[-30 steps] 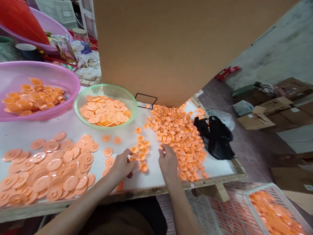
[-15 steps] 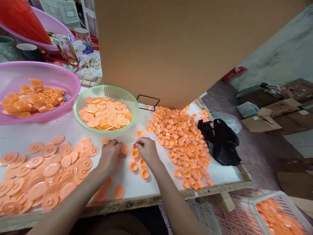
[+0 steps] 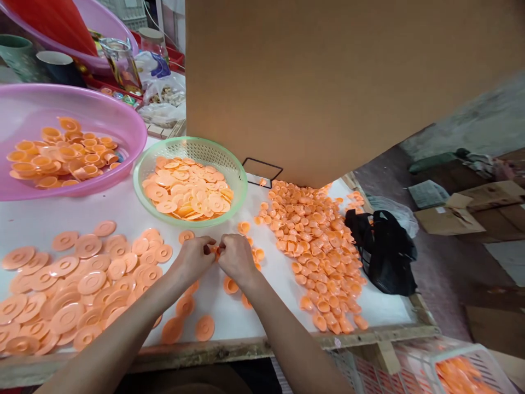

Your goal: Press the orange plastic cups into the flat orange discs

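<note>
My left hand and my right hand meet over the white table, fingertips pinched close together. Between them shows a bit of small orange plastic pieces, mostly covered by the fingers; they look like a toy saucer at my left fingers and a little cup at my right. Left of my hands spreads a pile of flat orange saucers. To the right lies a large heap of little orange cups. A few loose cups sit partly behind my right hand, and a lone saucer lies near the front edge.
A green basket of orange discs and a pink basin of orange cups stand behind. A large cardboard box rises at the back. A black bag lies at the right; a white crate with orange pieces stands below.
My right hand has moved left from the loose cups to meet my left hand. The saucer seen at my left fingertips is now mostly hidden. The whole view has shifted slightly.
</note>
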{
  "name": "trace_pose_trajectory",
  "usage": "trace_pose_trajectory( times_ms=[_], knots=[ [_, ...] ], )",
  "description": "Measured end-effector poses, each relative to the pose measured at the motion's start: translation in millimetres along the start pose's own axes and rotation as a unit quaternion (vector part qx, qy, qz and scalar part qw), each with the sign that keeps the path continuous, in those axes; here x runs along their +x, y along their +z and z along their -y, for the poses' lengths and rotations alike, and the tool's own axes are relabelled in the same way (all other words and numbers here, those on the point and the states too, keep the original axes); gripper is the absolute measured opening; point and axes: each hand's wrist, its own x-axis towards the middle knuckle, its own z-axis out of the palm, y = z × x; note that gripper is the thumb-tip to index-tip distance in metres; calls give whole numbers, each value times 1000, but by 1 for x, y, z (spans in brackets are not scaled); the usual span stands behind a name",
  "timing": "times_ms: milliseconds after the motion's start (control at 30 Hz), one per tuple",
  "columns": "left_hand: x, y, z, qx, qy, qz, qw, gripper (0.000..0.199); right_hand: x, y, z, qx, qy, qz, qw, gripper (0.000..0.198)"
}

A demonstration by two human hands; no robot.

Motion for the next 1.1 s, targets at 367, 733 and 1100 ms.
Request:
trace_pose_trajectory(
  times_ms=[367, 733, 1100],
  knots=[
    [13, 5, 6, -110, -77, 38, 990, 7, 1, 3, -7, 76, -5, 31, 997, 19],
    [2, 7, 3, -96, -53, 17, 994, 14, -8, 9, 5, -20, -15, -5, 1000, 19],
    [1, 8, 6, -75, -74, 5, 994, 10, -14, 12, 1, 3, -24, -35, 999, 17]
  ],
)
